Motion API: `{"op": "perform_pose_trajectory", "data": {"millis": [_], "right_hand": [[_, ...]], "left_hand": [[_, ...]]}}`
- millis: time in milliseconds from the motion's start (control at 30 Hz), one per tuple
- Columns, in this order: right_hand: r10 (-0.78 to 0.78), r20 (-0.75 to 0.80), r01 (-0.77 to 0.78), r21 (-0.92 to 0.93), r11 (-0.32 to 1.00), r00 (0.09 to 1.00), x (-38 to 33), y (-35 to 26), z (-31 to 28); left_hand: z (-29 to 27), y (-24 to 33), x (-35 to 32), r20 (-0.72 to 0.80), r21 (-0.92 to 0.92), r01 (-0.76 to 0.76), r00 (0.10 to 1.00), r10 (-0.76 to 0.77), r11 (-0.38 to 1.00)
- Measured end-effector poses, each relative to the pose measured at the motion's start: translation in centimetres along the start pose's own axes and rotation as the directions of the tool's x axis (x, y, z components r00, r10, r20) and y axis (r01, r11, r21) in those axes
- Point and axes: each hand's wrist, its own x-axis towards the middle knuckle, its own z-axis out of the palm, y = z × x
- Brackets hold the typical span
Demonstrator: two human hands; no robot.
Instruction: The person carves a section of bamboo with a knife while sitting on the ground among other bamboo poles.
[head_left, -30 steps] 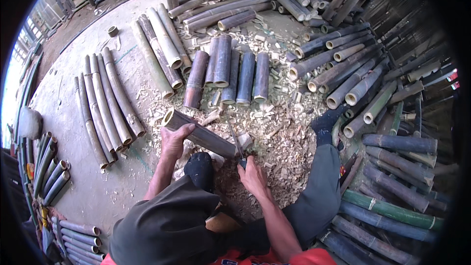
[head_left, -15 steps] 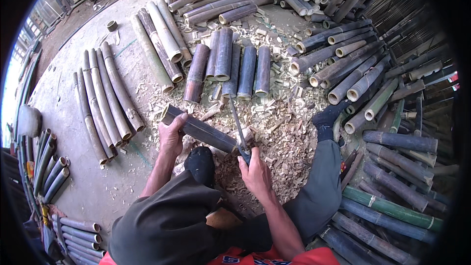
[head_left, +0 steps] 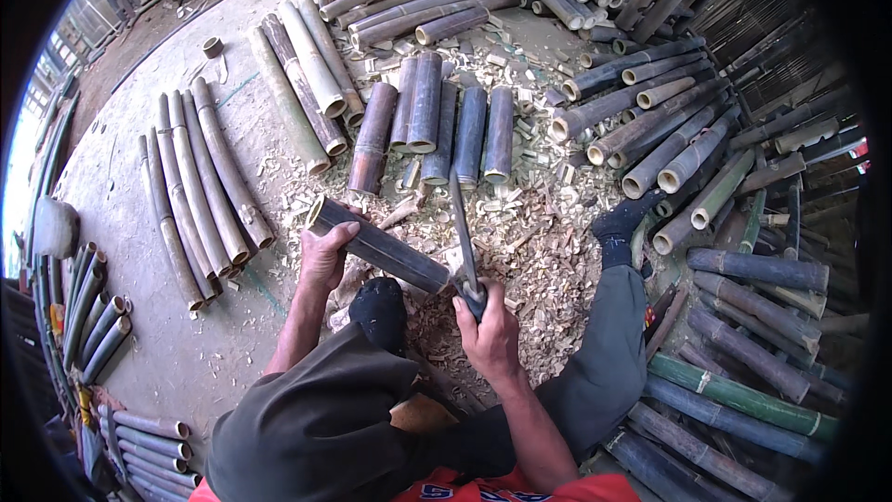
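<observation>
My left hand [head_left: 325,258] is wrapped round a dark bamboo tube [head_left: 386,253] near its far left end, the thumb lying on top. The tube slants down to the right, its hollow left end showing. In my right hand [head_left: 490,336] is the dark handle of a long knife [head_left: 463,228]. Its blade points away from me, just past the tube's right end; whether it touches the tube I cannot tell. Beyond the blade lies a row of short cut bamboo pieces [head_left: 471,135]. My socked left foot [head_left: 379,314] is below the tube.
Wood chips [head_left: 544,270] cover the floor between my legs. Long bamboo poles [head_left: 223,163] lie to the left, with more stacks [head_left: 641,121] at the right and a pile [head_left: 427,14] at the back. My other foot [head_left: 624,221] rests by the right stack. A grey stone [head_left: 56,229] sits far left.
The knife and my right hand have shifted slightly right, and the blade's tip has moved away from me and to the right. The bamboo tube has barely moved in my left hand.
</observation>
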Motion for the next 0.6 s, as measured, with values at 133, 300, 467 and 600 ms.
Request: {"op": "perform_pose_trajectory", "data": {"millis": [133,300,467,600], "right_hand": [[0.255,0.174,-0.196,-0.301,0.933,0.951,-0.8,7.2,3.4],[0.26,0.176,-0.237,-0.142,0.961,0.95,0.5,2.2,0.3],[0.066,0.045,-0.07,0.083,0.994,0.997,-1.6,4.6,2.1],[0.202,0.189,-0.124,-0.36,0.925,0.961,-0.3,9.0,3.5]], "left_hand": [[0.2,-0.4,0.3,0.069,0.013,-0.002,0.998,0.001,1.0],[-0.3,0.7,0.1,0.106,0.054,0.047,0.993,-0.052,0.997],[-1.7,0.8,0.2,0.087,0.145,0.102,0.99,-0.115,0.984],[-1.6,-0.6,0.8,0.023,0.079,0.157,0.987,-0.159,0.984]]}}
